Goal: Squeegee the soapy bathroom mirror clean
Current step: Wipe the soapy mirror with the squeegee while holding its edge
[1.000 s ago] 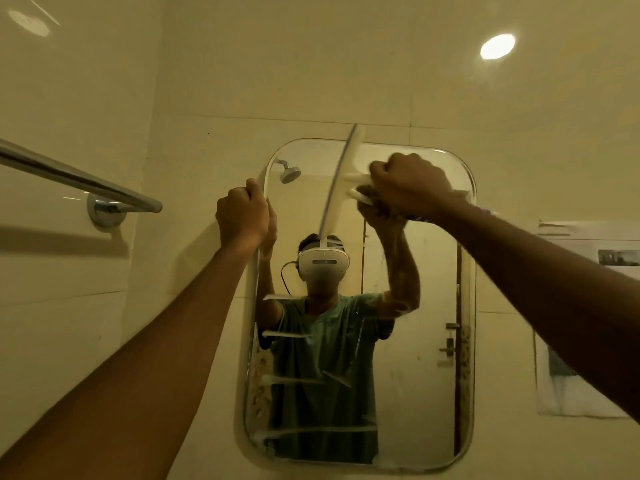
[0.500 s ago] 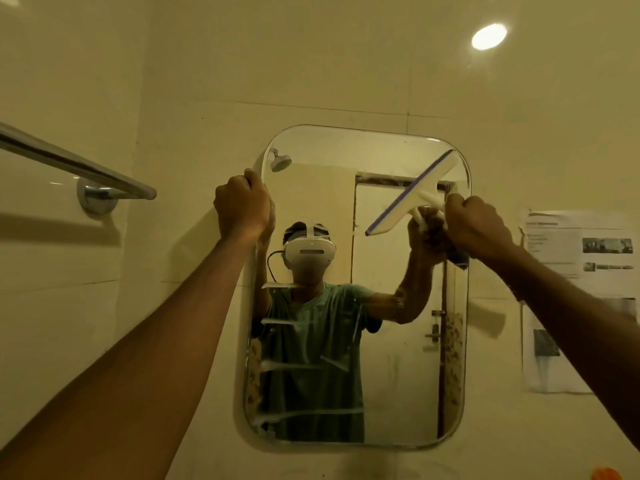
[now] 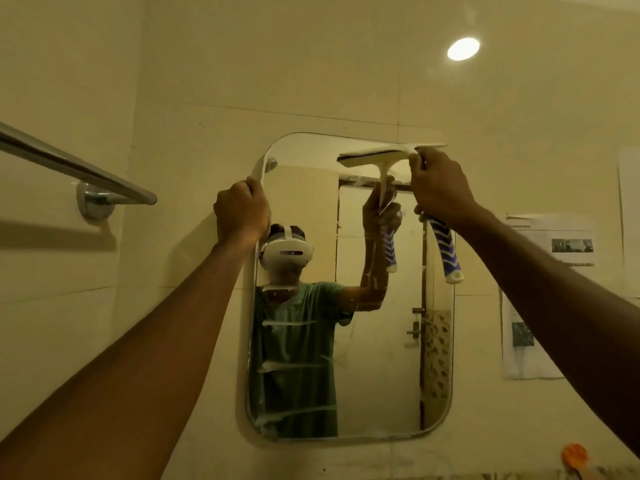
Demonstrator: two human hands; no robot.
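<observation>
A rounded rectangular mirror (image 3: 381, 375) hangs on the tiled wall, with thin horizontal soap streaks (image 3: 294, 367) across its lower left part. My right hand (image 3: 438, 188) grips the squeegee (image 3: 391, 154) by its blue-and-white handle (image 3: 448, 254). The white blade lies nearly level against the glass at the mirror's top right corner. My left hand (image 3: 242, 213) is closed around the mirror's upper left edge.
A chrome towel bar (image 3: 69, 168) juts out from the left wall at hand height. Paper notices (image 3: 550, 289) are stuck on the wall right of the mirror. An orange object (image 3: 575, 455) sits at the bottom right. A ceiling light (image 3: 463, 49) glows above.
The squeegee swung from upright near the mirror's top middle, through a slant, to level at the top right corner. My left hand kept its hold on the edge.
</observation>
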